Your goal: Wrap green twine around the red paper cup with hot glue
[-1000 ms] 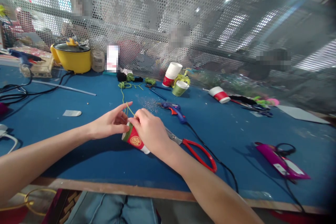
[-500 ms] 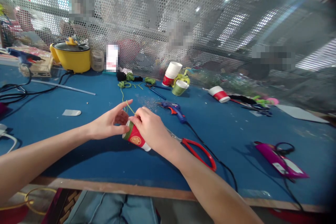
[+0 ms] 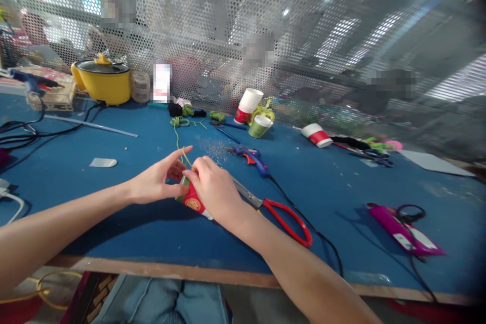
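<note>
A red and white paper cup [image 3: 194,203] lies tilted between my hands, with a band of green yarn around its left end. My right hand [image 3: 212,182] is closed over the cup, covering much of it. At the cup's left end, my left hand [image 3: 161,177] holds it with the thumb in front, other fingers curled behind and the index finger stretched out. A strand of green yarn [image 3: 176,134] runs from a small heap at the back, past the left index finger, to the cup. Where it meets the cup is hidden by my right hand.
Red-handled scissors [image 3: 288,225] lie beside my right forearm, with a blue glue gun [image 3: 250,157] and its cord beyond. Farther back stand paper cups [image 3: 260,126] and a yellow pot [image 3: 108,86]. A purple packet [image 3: 404,230] lies at right, a glue stick [image 3: 91,125] at left.
My right hand has shifted slightly and turned on the cup, and the cup has moved a little left. More of the scissors' blades shows. My left hand has stayed almost still.
</note>
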The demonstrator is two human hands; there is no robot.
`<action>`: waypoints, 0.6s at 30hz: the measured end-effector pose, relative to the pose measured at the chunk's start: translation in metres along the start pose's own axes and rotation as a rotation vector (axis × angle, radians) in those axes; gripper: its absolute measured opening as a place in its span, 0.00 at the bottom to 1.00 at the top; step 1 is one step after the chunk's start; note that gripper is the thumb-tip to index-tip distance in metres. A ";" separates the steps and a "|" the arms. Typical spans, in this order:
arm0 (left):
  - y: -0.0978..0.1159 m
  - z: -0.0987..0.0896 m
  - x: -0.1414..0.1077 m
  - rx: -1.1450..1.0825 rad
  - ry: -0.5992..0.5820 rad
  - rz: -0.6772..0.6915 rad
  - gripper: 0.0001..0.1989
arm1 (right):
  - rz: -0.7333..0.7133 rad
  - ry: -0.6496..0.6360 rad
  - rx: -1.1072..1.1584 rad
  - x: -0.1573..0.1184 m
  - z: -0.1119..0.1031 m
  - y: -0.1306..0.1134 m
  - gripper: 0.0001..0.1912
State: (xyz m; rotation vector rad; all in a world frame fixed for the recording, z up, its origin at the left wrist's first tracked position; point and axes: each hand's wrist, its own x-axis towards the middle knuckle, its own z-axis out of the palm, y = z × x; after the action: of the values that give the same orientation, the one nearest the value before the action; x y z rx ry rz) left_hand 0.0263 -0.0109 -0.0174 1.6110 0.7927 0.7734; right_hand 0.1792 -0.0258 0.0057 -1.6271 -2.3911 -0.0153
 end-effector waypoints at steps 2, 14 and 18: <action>-0.001 0.001 0.000 0.018 0.006 -0.007 0.40 | -0.004 -0.005 -0.019 -0.001 0.000 -0.001 0.11; 0.000 0.003 -0.001 -0.054 0.032 -0.085 0.38 | -0.034 0.049 -0.055 -0.003 0.004 -0.001 0.12; -0.001 0.003 0.000 -0.096 0.032 -0.117 0.37 | -0.023 0.043 -0.053 -0.003 0.003 -0.001 0.11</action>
State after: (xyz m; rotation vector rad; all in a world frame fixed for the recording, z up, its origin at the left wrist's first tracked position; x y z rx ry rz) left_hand 0.0285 -0.0124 -0.0186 1.4565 0.8522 0.7440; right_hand 0.1791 -0.0282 0.0020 -1.6057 -2.3957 -0.1180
